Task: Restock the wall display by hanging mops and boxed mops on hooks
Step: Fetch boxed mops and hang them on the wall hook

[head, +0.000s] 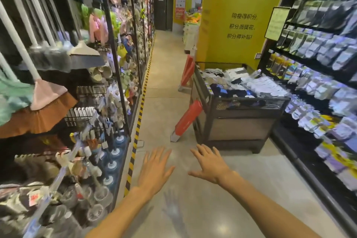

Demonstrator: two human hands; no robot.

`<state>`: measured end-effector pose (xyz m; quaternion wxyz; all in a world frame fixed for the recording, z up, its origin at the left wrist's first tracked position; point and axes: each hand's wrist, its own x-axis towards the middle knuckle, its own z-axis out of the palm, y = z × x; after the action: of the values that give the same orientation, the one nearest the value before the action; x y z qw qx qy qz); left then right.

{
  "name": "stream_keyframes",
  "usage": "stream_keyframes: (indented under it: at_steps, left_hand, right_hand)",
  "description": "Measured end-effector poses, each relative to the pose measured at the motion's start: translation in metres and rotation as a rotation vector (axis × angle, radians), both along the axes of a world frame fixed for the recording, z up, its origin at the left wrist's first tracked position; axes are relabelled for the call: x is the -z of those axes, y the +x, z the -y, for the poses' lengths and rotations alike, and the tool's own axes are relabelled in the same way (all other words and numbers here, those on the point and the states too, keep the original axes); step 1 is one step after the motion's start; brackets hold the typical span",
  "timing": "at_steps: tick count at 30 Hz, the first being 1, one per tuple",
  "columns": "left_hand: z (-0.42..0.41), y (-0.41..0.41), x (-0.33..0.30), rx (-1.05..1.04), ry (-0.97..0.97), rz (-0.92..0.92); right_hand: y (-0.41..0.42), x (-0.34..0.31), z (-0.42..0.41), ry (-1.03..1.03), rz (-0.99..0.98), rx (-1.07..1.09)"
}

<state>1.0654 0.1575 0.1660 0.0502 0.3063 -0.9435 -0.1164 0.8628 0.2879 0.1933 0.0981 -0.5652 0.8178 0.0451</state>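
Observation:
Both my hands are stretched out over the aisle floor with fingers spread, holding nothing. My left hand (155, 168) is near the striped floor edge of the wall display, my right hand (209, 164) beside it. On the left wall hang brooms and mops on white poles: one with a pink and brown head (44, 106), one with a beige and grey head (85, 55). Two long red and white boxes (187, 120) (188, 70) lean against the left side of a black bin ahead of my hands.
The black bin (241, 120), filled with socks, stands in the aisle ahead right. Shelves of packaged socks (316, 83) line the right side. A yellow pillar (231, 25) rises behind the bin. The wall display (108, 141) on the left holds plungers, hangers and plush goods. Yellow-black tape (135, 139) edges it.

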Motion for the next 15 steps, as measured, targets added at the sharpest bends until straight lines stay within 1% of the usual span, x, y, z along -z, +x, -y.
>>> stream_keyframes:
  at_steps: [3,7,13,15]
  left_hand:
    - [0.046,-0.036,0.003,0.023,-0.005,-0.003]
    - [0.114,-0.086,0.026,0.022,0.019,-0.009]
    - [0.225,-0.179,0.043,0.020,0.062,0.084]
    - [0.264,-0.206,0.046,0.031,0.049,0.074]
  right_hand:
    - [-0.031,0.008,0.046,-0.012,0.018,0.026]
    - [-0.080,0.029,0.106,-0.026,0.034,0.046]
    - [-0.176,0.055,0.210,-0.035,0.077,0.078]
    - [-0.210,0.056,0.245,-0.033,0.097,0.087]
